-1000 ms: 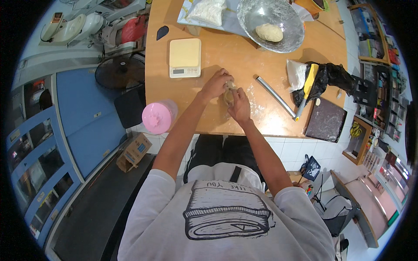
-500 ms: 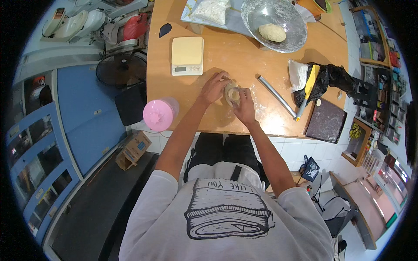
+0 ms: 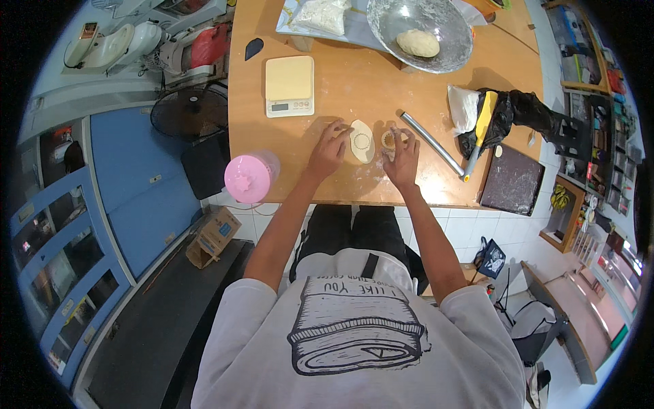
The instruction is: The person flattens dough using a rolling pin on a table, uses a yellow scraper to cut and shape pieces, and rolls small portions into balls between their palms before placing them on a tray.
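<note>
Lying flat on the table (image 3: 344,188) between both hands, the dough (image 3: 362,155) bears a round, toothed outline. The left hand (image 3: 330,151) has its fingertips at the dough's left edge; whether they pinch it, I cannot tell. Just right of the dough, the right hand (image 3: 400,157) grasps the cutter (image 3: 388,139). A light left touch should steady the dough without stretching it, and an outline cut evenly all around should part cleanly. Farther right, the rod (image 3: 432,146) lies slantwise, best left clear of the cutter's path.
</note>
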`<control>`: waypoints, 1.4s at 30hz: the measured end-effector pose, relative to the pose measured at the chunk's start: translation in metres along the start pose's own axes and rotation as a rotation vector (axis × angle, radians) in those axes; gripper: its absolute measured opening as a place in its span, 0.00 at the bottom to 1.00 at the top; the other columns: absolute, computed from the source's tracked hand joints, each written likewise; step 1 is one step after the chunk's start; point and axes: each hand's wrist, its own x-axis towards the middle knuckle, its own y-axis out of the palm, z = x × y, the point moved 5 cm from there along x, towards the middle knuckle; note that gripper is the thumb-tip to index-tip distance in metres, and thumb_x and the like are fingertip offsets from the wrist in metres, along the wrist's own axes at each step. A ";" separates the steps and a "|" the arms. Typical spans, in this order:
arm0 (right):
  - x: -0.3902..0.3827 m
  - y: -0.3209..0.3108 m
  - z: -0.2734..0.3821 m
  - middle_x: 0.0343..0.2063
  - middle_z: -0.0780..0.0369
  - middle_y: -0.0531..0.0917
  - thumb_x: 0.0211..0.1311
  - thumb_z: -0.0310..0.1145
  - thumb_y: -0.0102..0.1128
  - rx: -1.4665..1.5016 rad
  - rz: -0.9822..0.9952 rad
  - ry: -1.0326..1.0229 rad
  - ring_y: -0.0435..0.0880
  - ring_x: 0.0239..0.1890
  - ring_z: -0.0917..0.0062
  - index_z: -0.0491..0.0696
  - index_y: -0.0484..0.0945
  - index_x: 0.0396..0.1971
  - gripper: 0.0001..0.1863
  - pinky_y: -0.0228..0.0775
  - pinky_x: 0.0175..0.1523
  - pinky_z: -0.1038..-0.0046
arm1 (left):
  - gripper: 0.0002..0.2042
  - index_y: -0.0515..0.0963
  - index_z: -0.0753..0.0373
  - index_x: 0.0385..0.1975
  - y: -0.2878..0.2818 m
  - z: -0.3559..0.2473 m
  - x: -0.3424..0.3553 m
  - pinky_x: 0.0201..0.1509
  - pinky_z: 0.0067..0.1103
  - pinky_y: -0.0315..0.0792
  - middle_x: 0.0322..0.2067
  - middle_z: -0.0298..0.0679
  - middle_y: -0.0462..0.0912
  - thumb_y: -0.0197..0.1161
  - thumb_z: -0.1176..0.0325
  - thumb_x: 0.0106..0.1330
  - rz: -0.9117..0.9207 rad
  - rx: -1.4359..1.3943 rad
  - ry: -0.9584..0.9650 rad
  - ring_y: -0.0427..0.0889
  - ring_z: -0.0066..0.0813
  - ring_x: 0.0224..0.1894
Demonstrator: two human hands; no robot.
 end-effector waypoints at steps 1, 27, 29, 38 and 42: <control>-0.006 -0.004 0.005 0.58 0.50 0.71 0.53 0.31 0.73 -0.026 -0.055 -0.002 0.74 0.55 0.51 0.47 0.72 0.66 0.37 0.69 0.61 0.53 | 0.22 0.81 0.61 0.60 -0.003 -0.008 -0.008 0.68 0.38 0.71 0.66 0.52 0.72 0.62 0.80 0.65 -0.022 -0.008 0.012 0.77 0.49 0.62; -0.048 0.075 0.026 0.40 0.55 0.80 0.57 0.19 0.67 0.405 -0.335 0.586 0.84 0.40 0.71 0.37 0.77 0.47 0.16 0.79 0.44 0.69 | 0.35 0.68 0.70 0.68 0.014 -0.027 -0.051 0.72 0.40 0.68 0.66 0.56 0.69 0.65 0.85 0.56 0.056 0.056 0.030 0.70 0.56 0.68; -0.046 0.073 0.024 0.39 0.55 0.80 0.57 0.19 0.66 0.460 -0.330 0.596 0.84 0.41 0.70 0.37 0.78 0.46 0.16 0.79 0.46 0.68 | 0.34 0.68 0.70 0.68 0.016 -0.031 -0.053 0.71 0.41 0.69 0.66 0.56 0.68 0.65 0.85 0.56 0.080 0.069 0.009 0.70 0.57 0.68; -0.045 0.065 0.030 0.43 0.59 0.82 0.61 0.20 0.63 0.844 -0.358 0.763 0.83 0.44 0.74 0.40 0.76 0.51 0.17 0.77 0.53 0.72 | 0.29 0.74 0.71 0.62 0.020 -0.041 -0.053 0.67 0.42 0.71 0.63 0.55 0.71 0.70 0.80 0.56 0.010 0.144 0.029 0.73 0.58 0.64; -0.046 0.065 0.032 0.43 0.60 0.81 0.63 0.19 0.61 0.922 -0.358 0.770 0.81 0.45 0.76 0.40 0.74 0.54 0.19 0.76 0.53 0.73 | 0.26 0.76 0.71 0.58 0.024 -0.047 -0.042 0.61 0.43 0.73 0.57 0.55 0.75 0.71 0.78 0.56 -0.040 0.135 0.122 0.77 0.59 0.56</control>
